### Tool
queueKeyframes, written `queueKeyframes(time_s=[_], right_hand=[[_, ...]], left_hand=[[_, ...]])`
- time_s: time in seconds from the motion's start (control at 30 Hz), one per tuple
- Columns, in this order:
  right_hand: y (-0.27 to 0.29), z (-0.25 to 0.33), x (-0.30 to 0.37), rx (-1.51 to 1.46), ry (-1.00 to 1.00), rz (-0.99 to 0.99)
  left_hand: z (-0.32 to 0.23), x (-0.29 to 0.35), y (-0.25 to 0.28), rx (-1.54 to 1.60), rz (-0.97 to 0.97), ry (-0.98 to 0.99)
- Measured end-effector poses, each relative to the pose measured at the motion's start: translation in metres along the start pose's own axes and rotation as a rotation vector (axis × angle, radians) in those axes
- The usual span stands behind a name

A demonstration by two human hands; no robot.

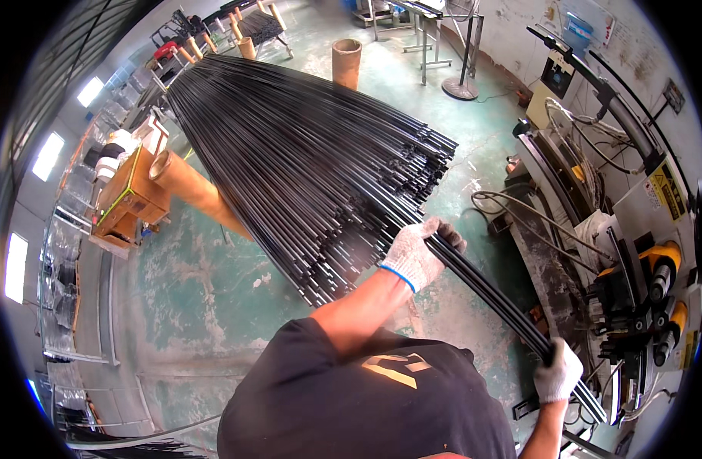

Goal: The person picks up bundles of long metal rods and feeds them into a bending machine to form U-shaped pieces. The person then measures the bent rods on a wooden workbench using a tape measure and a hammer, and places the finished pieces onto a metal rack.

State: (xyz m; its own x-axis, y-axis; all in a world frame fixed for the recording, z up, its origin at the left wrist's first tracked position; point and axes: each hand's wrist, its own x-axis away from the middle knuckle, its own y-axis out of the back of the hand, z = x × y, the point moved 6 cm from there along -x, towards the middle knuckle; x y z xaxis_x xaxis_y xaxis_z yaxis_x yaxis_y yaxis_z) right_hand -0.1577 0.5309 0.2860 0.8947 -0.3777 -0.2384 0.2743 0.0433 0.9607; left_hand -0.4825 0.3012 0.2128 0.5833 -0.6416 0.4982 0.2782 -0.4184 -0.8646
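A few long black rods (492, 294) slant from the big stack down to the lower right. My left hand (420, 252), in a white knitted glove with a blue cuff, is closed round them close to the stack's near end. Farther down the same rods my right hand (559, 372), also gloved, grips them near their ends, which stick out past it. The large stack of black rods (290, 138) spreads out ahead of me, its near ends uneven. Whether the held rods still touch the stack is hidden behind my left hand.
At right stands a machine (649, 291) with orange-and-black parts and loose hoses (519, 200). A brown cardboard tube (194, 187) leans against the stack's left side, beside a wooden cabinet (133, 200). Another upright tube (346, 65) and a pedestal fan base (459, 89) stand beyond.
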Motion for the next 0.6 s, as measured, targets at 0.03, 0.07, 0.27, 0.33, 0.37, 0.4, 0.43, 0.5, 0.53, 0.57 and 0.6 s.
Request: queueKeyframes(time_s=[0.03, 0.07, 0.27, 0.33, 0.37, 0.4, 0.43, 0.5, 0.53, 0.57, 0.6], right_hand=[[-0.001, -0.033, 0.025, 0.038, -0.065, -0.009], [-0.004, -0.069, 0.051, 0.069, -0.129, -0.021], [-0.002, -0.282, 0.251, 0.275, -0.601, -0.061], [0.009, -0.329, 0.325, 0.291, -0.877, -0.169], [0.013, -0.344, 0.348, 0.373, -1.035, -0.201], [0.019, -0.355, 0.370, 0.444, -1.202, -0.225], [0.008, -0.384, 0.425, 0.725, -1.323, -0.407], [-0.048, -0.376, 0.394, -0.354, -1.331, -0.672], [-0.071, -0.352, 0.357, -1.372, -1.213, -1.000], [-0.086, -0.317, 0.325, -2.047, -1.045, -1.087], [-0.043, -0.259, 0.237, -2.233, -0.780, -1.101]], left_hand=[[0.005, 0.002, 0.003, -0.006, 0.018, 0.002], [0.011, 0.004, 0.005, -0.018, 0.036, -0.001], [0.026, 0.019, -0.044, -0.207, 0.110, -0.153], [0.035, 0.020, -0.069, -0.376, 0.137, -0.273], [0.044, 0.023, -0.079, -0.393, 0.139, -0.268], [0.057, 0.017, -0.086, -0.449, 0.300, -0.259], [0.082, 0.014, -0.098, -0.402, 0.307, -0.224], [0.124, -0.002, -0.100, -0.447, 0.298, -0.210], [0.147, -0.014, -0.099, -0.431, 0.299, -0.180], [0.180, -0.026, -0.099, -0.487, 0.310, -0.133], [0.208, -0.035, -0.096, -0.543, 0.311, -0.102]])
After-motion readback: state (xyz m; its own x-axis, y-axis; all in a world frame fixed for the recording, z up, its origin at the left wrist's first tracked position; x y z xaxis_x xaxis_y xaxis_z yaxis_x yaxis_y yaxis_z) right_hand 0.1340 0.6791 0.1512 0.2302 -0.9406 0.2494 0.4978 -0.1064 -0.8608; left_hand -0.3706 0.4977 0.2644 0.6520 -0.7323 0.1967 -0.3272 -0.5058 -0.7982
